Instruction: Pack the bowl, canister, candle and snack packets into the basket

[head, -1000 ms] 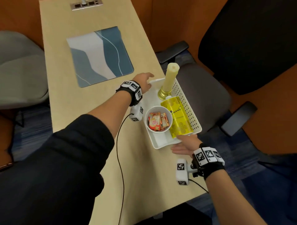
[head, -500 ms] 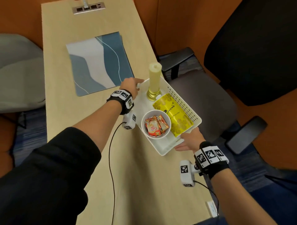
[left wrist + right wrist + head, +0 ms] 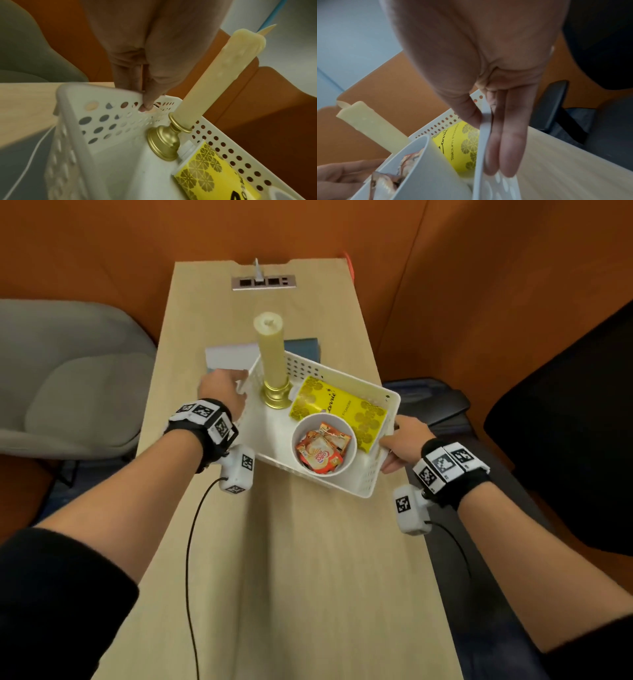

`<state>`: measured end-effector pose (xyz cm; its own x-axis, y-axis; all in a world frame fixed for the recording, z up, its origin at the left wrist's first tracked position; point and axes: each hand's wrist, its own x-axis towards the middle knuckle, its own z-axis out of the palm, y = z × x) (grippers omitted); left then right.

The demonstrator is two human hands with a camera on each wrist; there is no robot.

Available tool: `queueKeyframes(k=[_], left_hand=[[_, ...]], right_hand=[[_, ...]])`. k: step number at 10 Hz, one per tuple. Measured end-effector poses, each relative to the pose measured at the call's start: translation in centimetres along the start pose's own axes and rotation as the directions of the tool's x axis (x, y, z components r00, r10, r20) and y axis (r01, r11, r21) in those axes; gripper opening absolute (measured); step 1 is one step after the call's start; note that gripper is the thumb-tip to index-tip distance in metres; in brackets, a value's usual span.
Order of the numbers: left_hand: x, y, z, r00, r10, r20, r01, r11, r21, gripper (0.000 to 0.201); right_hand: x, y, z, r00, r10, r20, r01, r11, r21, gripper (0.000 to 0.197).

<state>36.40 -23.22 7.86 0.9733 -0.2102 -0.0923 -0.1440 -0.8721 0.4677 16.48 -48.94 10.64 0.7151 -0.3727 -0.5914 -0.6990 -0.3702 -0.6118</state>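
A white perforated basket (image 3: 368, 486) is held over the wooden table (image 3: 308, 577), slightly tilted. A tall cream candle (image 3: 272, 354) on a gold base stands in its far left corner. Beside the candle lies the yellow canister (image 3: 342, 409). The white bowl (image 3: 351, 455) with orange snack packets (image 3: 322, 450) sits at the near side. My left hand (image 3: 234, 392) pinches the basket's left end wall (image 3: 102, 121), thumb (image 3: 148, 104) inside. My right hand (image 3: 399, 440) grips the right end rim (image 3: 481, 148), thumb (image 3: 469, 115) inside and fingers (image 3: 508, 148) outside.
A blue and white mat (image 3: 229, 357) lies on the table, mostly hidden behind the basket. A socket strip (image 3: 263, 283) sits at the table's far end. A grey seat (image 3: 68, 378) stands on the left, a black chair (image 3: 565, 422) on the right, orange walls behind.
Both hands have taken hold of the basket's ends and carried it from the table's right edge toward the middle, over the mat. The contents stayed in place.
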Motion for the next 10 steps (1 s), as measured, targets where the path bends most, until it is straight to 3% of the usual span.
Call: queueKeyframes(k=[1, 3, 5, 7, 8, 9, 10], left_hand=[[2.6, -2.2, -1.4, 0.996, -0.067, -0.062, 0.065, 0.998, -0.023, 0.043], [5.7, -5.8, -1.6, 0.972, -0.210, -0.102, 0.206, 0.977, -0.046, 0.047], [6.4, -8.4, 0.0, 0.939, -0.336, -0.066, 0.330, 0.939, -0.094, 0.050], [5.2, -10.0, 1.8, 0.932, -0.360, -0.053, 0.349, 0.926, -0.144, 0.049], [4.4, -9.6, 1.1, 0.946, -0.324, -0.026, 0.316, 0.936, -0.156, 0.047], [4.0, -9.2, -1.1, 0.963, -0.268, -0.040, 0.261, 0.957, -0.128, 0.046], [3.9, -7.8, -6.2, 0.971, -0.219, -0.092, 0.214, 0.975, -0.053, 0.053]], right_hand=[[5.0, -3.5, 0.2, 0.999, -0.046, -0.005, 0.045, 0.994, -0.099, 0.024], [12.1, -7.8, 2.4, 0.991, -0.115, -0.074, 0.105, 0.986, -0.129, 0.014], [17.0, -9.2, 4.5, 0.965, -0.194, -0.178, 0.150, 0.961, -0.232, 0.031], [18.4, -9.3, 5.3, 0.956, -0.210, -0.203, 0.158, 0.957, -0.242, 0.034], [18.0, -9.6, 4.4, 0.973, -0.184, -0.141, 0.144, 0.955, -0.259, 0.034], [15.7, -11.7, 0.8, 0.965, -0.220, -0.146, 0.182, 0.955, -0.236, 0.028], [11.4, -14.5, -5.3, 0.892, -0.356, -0.279, 0.327, 0.934, -0.147, 0.021]])
